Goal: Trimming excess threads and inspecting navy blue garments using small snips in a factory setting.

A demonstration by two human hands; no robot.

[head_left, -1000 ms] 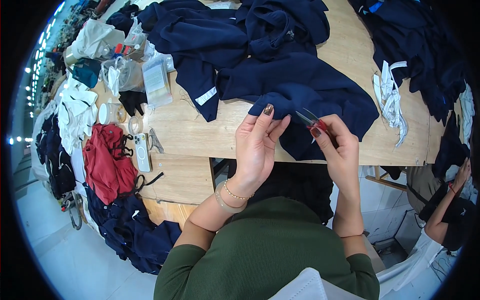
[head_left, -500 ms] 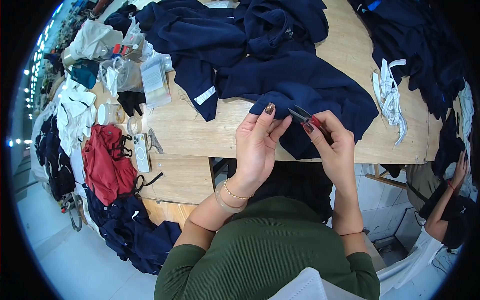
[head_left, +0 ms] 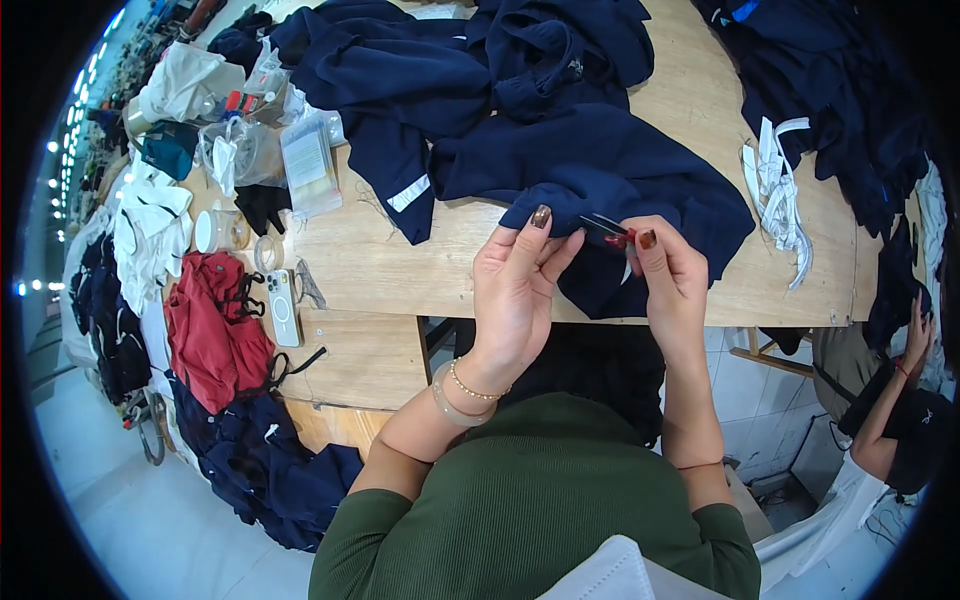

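Note:
A navy blue garment [head_left: 640,165] lies bunched over the table's near edge. My left hand [head_left: 515,290] pinches a folded edge of it between thumb and fingers, palm turned up. Just to the right, my right hand [head_left: 678,285] grips small thread snips [head_left: 616,238] with red handles and dark, narrow blades. The blade tips point left, close to the pinched cloth and my left fingertips. Whether they touch the fabric or a thread, I cannot tell.
More navy garments [head_left: 390,70] cover the table's far side. White strips [head_left: 775,200] lie at right. On the left are a phone [head_left: 283,310], a red bag [head_left: 215,325], a plastic jar [head_left: 222,230] and plastic bags. Another person's hand [head_left: 918,335] rests on cloth at far right.
My right hand has turned slightly, so the snips show more edge-on and the thumb sits higher. The left hand keeps its pinch on the navy garment, nearly still.

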